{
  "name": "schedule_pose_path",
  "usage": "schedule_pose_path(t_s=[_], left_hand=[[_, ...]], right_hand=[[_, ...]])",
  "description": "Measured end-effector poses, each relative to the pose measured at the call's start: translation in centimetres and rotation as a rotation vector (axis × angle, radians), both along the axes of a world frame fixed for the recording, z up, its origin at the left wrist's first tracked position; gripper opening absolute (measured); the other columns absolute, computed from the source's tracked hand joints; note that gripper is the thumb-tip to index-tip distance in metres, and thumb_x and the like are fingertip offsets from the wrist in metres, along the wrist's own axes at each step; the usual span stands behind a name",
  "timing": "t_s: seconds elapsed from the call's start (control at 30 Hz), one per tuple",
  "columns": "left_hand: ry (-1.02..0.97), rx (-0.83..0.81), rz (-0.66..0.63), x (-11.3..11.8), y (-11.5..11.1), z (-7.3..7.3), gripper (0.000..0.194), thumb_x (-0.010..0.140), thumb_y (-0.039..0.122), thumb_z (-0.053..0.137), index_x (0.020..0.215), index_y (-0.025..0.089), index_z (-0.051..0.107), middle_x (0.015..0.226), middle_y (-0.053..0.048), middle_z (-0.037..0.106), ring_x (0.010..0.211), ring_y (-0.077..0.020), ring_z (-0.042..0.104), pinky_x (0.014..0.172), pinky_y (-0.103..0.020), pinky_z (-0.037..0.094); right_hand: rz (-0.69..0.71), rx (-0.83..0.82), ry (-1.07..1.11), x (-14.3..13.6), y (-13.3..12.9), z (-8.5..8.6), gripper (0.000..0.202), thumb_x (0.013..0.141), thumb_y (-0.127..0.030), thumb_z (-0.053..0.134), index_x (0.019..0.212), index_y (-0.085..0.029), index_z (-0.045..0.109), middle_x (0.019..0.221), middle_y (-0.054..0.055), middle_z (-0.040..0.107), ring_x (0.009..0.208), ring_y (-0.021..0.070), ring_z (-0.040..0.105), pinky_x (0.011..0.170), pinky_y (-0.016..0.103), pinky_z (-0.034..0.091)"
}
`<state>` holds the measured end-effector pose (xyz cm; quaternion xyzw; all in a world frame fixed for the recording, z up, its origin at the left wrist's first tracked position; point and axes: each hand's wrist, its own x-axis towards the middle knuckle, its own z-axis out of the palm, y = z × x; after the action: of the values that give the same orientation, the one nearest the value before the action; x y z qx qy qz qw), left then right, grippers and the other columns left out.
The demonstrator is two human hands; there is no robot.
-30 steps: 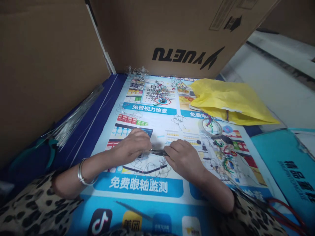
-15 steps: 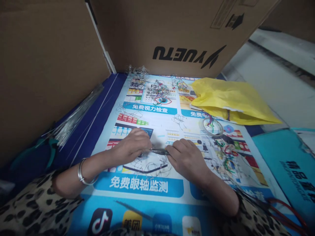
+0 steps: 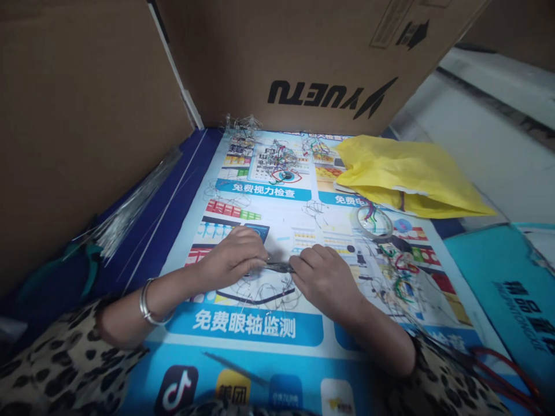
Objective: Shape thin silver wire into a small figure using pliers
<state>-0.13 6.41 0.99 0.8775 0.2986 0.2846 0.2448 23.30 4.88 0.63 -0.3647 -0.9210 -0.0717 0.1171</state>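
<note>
My right hand (image 3: 327, 283) is closed around a slim dark metal tool that looks like tweezers (image 3: 281, 267). The tool points left, and its tip reaches the fingers of my left hand (image 3: 234, 257). That hand is closed in a pinch, and what it holds at the tip is too small and hidden to make out. Below both hands lies a loose tangle of thin wire (image 3: 269, 294) on the printed sheet. A second slim, pointed metal tool (image 3: 234, 368) rests near the front edge.
Cardboard walls (image 3: 225, 69) close off the back and left. Straight wires (image 3: 134, 202) and teal-handled pliers (image 3: 89, 271) lie left. On the right are a tape roll (image 3: 375, 236), coloured wire pieces (image 3: 403, 283), a yellow bag (image 3: 407, 173), a teal box (image 3: 489, 277) and a red-handled tool (image 3: 503, 370).
Both hands stay almost in place, my right hand shifting slightly left and the tool tilting a little. Everything else lies as before.
</note>
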Motion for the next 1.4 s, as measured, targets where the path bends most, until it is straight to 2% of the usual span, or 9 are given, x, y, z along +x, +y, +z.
schedule_pose_path(t_s=[0.43,0.73,1.17,1.4], left_hand=[[-0.010,0.010,0.000,0.07,-0.11,0.02,0.030,0.095,0.035,0.034,0.084,0.017,0.055,0.079,-0.004,0.057,0.080,-0.0168,0.050,0.078,-0.033,0.036],[0.005,0.039,-0.054,-0.10,0.06,-0.12,0.024,0.094,0.024,0.034,0.086,0.017,0.056,0.081,-0.005,0.058,0.084,-0.0180,0.050,0.080,-0.035,0.036],[0.009,0.070,-0.069,-0.17,0.01,-0.20,0.026,0.094,0.025,0.031,0.087,0.018,0.055,0.082,-0.006,0.060,0.086,-0.0181,0.051,0.081,-0.035,0.036],[-0.009,0.107,-0.097,-0.18,0.05,-0.32,0.021,0.092,0.017,0.034,0.088,0.019,0.054,0.084,-0.005,0.063,0.088,-0.0182,0.053,0.082,-0.036,0.036]], right_hand=[[-0.012,-0.047,0.026,-0.01,0.17,-0.21,0.007,0.081,-0.019,0.055,0.079,-0.019,0.062,0.073,0.003,0.056,0.074,0.0177,0.045,0.065,0.031,0.028],[-0.012,-0.044,0.018,-0.04,0.11,-0.31,0.008,0.081,-0.020,0.054,0.077,-0.019,0.061,0.073,0.003,0.056,0.074,0.0181,0.045,0.065,0.032,0.028],[0.003,-0.107,0.058,0.05,0.27,-0.20,0.010,0.081,-0.023,0.054,0.080,-0.018,0.063,0.075,0.004,0.057,0.075,0.0174,0.046,0.067,0.030,0.030],[-0.003,-0.150,0.102,0.19,0.23,-0.37,0.012,0.081,-0.024,0.054,0.081,-0.018,0.064,0.076,0.004,0.057,0.077,0.0184,0.047,0.069,0.030,0.032]])
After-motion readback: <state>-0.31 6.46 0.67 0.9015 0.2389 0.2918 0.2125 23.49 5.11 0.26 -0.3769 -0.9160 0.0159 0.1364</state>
